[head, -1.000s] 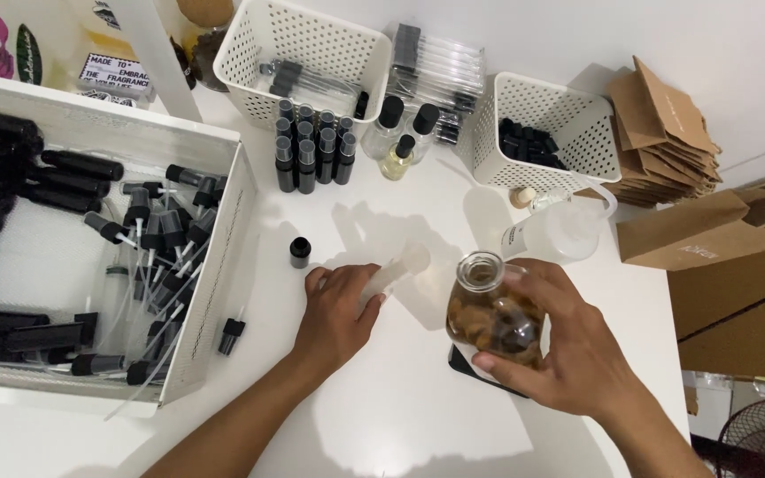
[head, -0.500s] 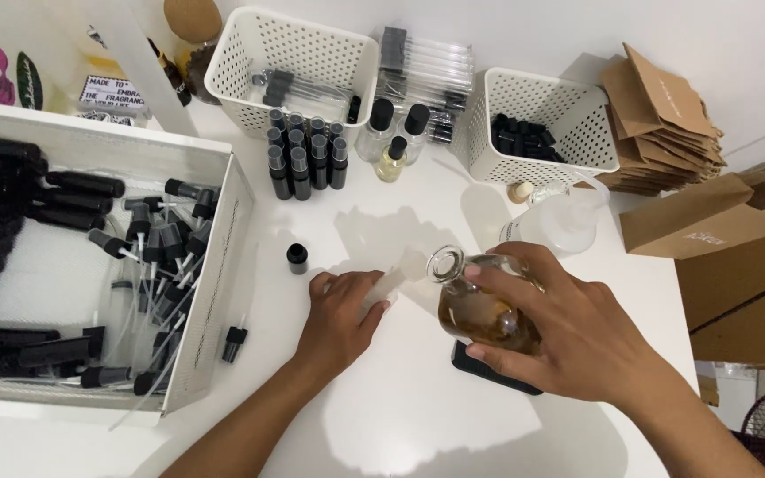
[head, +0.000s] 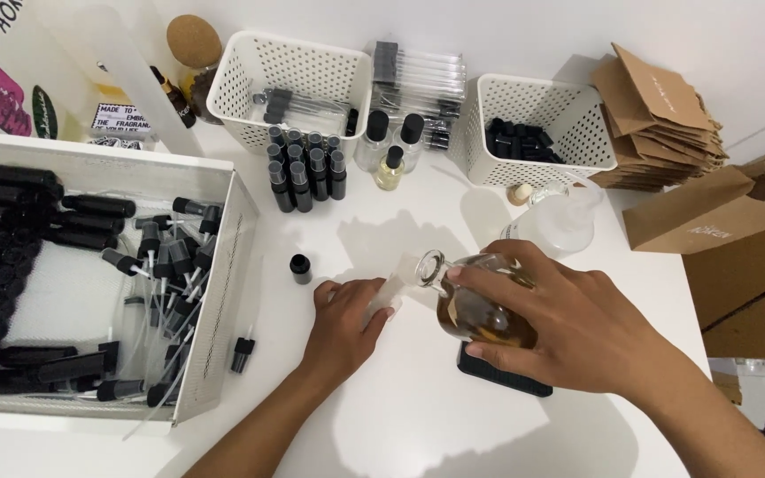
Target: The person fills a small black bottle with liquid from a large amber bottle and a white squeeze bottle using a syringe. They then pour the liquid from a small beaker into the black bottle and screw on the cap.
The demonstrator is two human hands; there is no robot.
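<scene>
My right hand (head: 577, 327) grips a round glass flask (head: 475, 305) of amber liquid, tilted with its open neck pointing left. My left hand (head: 343, 323) is closed around a small clear tube (head: 387, 292) held on the white table (head: 418, 416), its open end just under the flask's mouth. A small black cap (head: 300, 267) stands on the table just left of my left hand. A flat black slab (head: 502, 372) lies under the flask.
A large white tray (head: 223, 292) of black spray pumps and tubes fills the left. Two white baskets (head: 303, 66) (head: 546, 133), a group of small dark bottles (head: 307, 168), a glass beaker (head: 560, 221) and brown cardboard boxes (head: 666, 115) stand at the back and right. A loose pump cap (head: 242, 352) lies by the tray.
The right hand has tipped the flask further over, bringing its mouth down to the tube in the left hand. The left hand has barely moved.
</scene>
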